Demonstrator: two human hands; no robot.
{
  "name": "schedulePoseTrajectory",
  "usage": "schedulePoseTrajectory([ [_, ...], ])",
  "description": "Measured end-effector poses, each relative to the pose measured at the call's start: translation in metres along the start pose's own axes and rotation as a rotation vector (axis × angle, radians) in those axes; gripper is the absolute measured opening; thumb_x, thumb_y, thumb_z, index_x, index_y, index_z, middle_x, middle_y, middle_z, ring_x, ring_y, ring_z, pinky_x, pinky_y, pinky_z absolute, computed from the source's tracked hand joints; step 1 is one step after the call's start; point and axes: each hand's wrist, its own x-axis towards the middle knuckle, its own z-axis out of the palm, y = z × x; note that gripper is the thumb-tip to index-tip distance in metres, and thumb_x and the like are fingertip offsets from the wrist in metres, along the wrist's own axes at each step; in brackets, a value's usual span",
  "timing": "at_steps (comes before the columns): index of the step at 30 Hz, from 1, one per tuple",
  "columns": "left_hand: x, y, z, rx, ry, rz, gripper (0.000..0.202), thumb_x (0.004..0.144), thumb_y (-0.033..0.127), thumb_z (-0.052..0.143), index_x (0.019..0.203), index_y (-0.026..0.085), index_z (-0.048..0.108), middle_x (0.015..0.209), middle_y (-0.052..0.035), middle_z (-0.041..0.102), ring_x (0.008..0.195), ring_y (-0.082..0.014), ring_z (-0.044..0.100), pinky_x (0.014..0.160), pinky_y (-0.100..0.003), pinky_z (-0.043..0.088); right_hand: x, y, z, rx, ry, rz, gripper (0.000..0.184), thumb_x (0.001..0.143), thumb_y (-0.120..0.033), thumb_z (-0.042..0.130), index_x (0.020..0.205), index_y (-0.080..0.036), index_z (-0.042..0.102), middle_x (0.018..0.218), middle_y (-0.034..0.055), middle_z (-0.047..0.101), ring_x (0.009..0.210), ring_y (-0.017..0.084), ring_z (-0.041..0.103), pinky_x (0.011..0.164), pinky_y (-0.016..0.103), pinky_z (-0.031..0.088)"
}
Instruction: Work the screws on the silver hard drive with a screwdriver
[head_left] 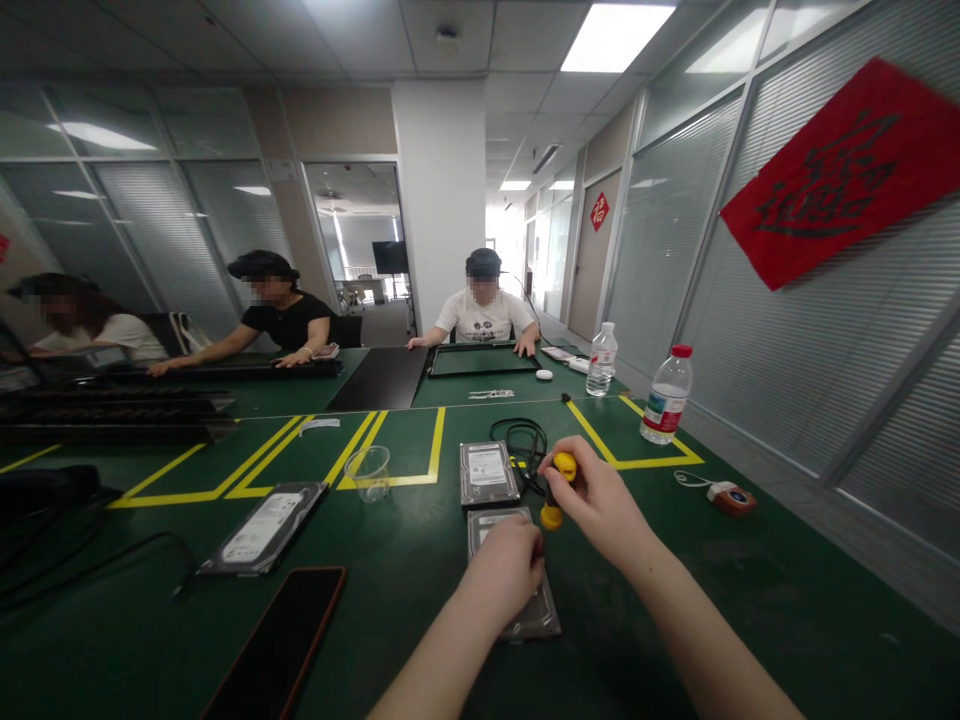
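Note:
My right hand (600, 495) is wrapped round a short yellow-and-black screwdriver (565, 466), held just right of the hard drive nearest me. Over that hard drive (546, 612) is my left hand (504, 562), its fingers curled and closed; what they hold, if anything, is hidden. The hand and wrist cover much of the drive's label. Directly beyond it lies another hard drive (488, 474) with a white label facing up. A black cable (529, 430) is coiled behind my right hand.
To the left lie a third hard drive (264, 528), a phone (281, 640) and a clear plastic cup (369, 475). On the right stand two water bottles (666, 400) (601, 362) and a tape measure (731, 498). Several people sit across the green table (780, 600), near a black frame (484, 373).

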Motion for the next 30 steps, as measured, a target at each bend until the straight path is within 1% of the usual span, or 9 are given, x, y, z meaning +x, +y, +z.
schedulePoseTrajectory([
  [6, 0.002, -0.005, 0.005, 0.002, 0.025, 0.053, 0.014, 0.077, 0.014, 0.051, 0.08, 0.016, 0.064, 0.093, -0.0086, 0.065, 0.085, -0.0201, 0.06, 0.072, -0.028, 0.042, -0.003, -0.004, 0.003, -0.002, -0.033, -0.083, 0.025, 0.09, -0.03, 0.047, 0.109, -0.021, 0.06, 0.098, 0.0072, 0.069, 0.087, 0.022, 0.064, 0.076, 0.033, 0.049],
  [9, 0.002, -0.005, 0.005, -0.002, 0.036, 0.077, 0.015, 0.078, 0.014, 0.05, 0.081, 0.016, 0.064, 0.095, -0.009, 0.065, 0.086, -0.0205, 0.06, 0.072, -0.028, 0.042, -0.005, -0.006, -0.002, 0.054, -0.062, -0.112, 0.036, 0.094, -0.027, 0.037, 0.123, -0.021, 0.056, 0.107, 0.0094, 0.069, 0.099, 0.023, 0.063, 0.084, 0.036, 0.049],
  [11, 0.001, -0.005, 0.005, 0.003, 0.036, 0.078, 0.016, 0.078, 0.014, 0.049, 0.082, 0.016, 0.065, 0.095, -0.0093, 0.065, 0.086, -0.0208, 0.06, 0.071, -0.028, 0.042, -0.005, -0.006, -0.004, 0.065, -0.06, -0.125, 0.037, 0.094, -0.025, 0.036, 0.124, -0.021, 0.057, 0.111, 0.0103, 0.068, 0.103, 0.024, 0.061, 0.089, 0.039, 0.047],
  [14, 0.0, -0.003, 0.003, 0.002, 0.033, 0.07, 0.019, 0.079, 0.014, 0.047, 0.085, 0.016, 0.065, 0.094, -0.0094, 0.066, 0.085, -0.0203, 0.06, 0.071, -0.028, 0.042, -0.006, -0.003, 0.0, 0.084, -0.009, -0.1, 0.024, 0.089, -0.027, 0.048, 0.109, -0.021, 0.06, 0.107, 0.0105, 0.067, 0.101, 0.025, 0.06, 0.087, 0.04, 0.047],
  [17, 0.0, -0.001, 0.002, 0.007, 0.024, 0.055, 0.02, 0.078, 0.012, 0.047, 0.084, 0.016, 0.066, 0.094, -0.0091, 0.065, 0.084, -0.0198, 0.06, 0.07, -0.027, 0.041, -0.007, 0.001, 0.01, 0.309, 0.032, -0.047, 0.014, 0.087, -0.031, 0.054, 0.097, -0.023, 0.051, 0.106, 0.0085, 0.066, 0.1, 0.023, 0.061, 0.087, 0.039, 0.049],
  [19, 0.0, 0.0, 0.002, 0.016, 0.007, 0.035, 0.019, 0.077, 0.012, 0.048, 0.081, 0.015, 0.065, 0.091, -0.009, 0.065, 0.083, -0.0198, 0.059, 0.07, -0.027, 0.041, -0.007, 0.003, 0.017, 0.478, 0.024, -0.01, 0.016, 0.09, -0.037, 0.05, 0.097, -0.024, 0.045, 0.095, 0.0052, 0.066, 0.087, 0.02, 0.063, 0.081, 0.036, 0.051],
  [23, 0.001, 0.002, -0.001, 0.003, -0.013, 0.018, 0.017, 0.078, 0.012, 0.048, 0.08, 0.015, 0.065, 0.089, -0.0086, 0.064, 0.082, -0.0199, 0.058, 0.072, -0.028, 0.042, -0.005, 0.011, 0.026, 0.565, 0.004, 0.041, 0.027, 0.092, -0.048, 0.043, 0.104, -0.024, 0.046, 0.077, 0.0003, 0.056, 0.07, 0.017, 0.059, 0.069, 0.032, 0.051],
  [26, -0.001, 0.002, -0.008, -0.024, -0.035, 0.012, 0.017, 0.077, 0.011, 0.05, 0.083, 0.016, 0.065, 0.089, -0.0069, 0.065, 0.082, -0.0189, 0.058, 0.072, -0.027, 0.042, -0.003, 0.019, 0.027, 0.649, -0.028, 0.042, 0.035, 0.09, -0.054, 0.035, 0.101, -0.024, 0.047, 0.08, 0.0023, 0.056, 0.071, 0.019, 0.059, 0.068, 0.033, 0.052],
  [30, -0.006, 0.003, -0.02, -0.059, -0.065, -0.046, 0.021, 0.075, 0.009, 0.052, 0.09, 0.017, 0.065, 0.088, -0.0046, 0.065, 0.076, -0.0163, 0.057, 0.07, -0.025, 0.041, -0.005, 0.019, 0.017, 0.677, -0.071, 0.065, 0.028, 0.089, -0.044, 0.041, 0.107, -0.023, 0.047, 0.092, 0.004, 0.057, 0.083, 0.019, 0.06, 0.08, 0.035, 0.05],
])
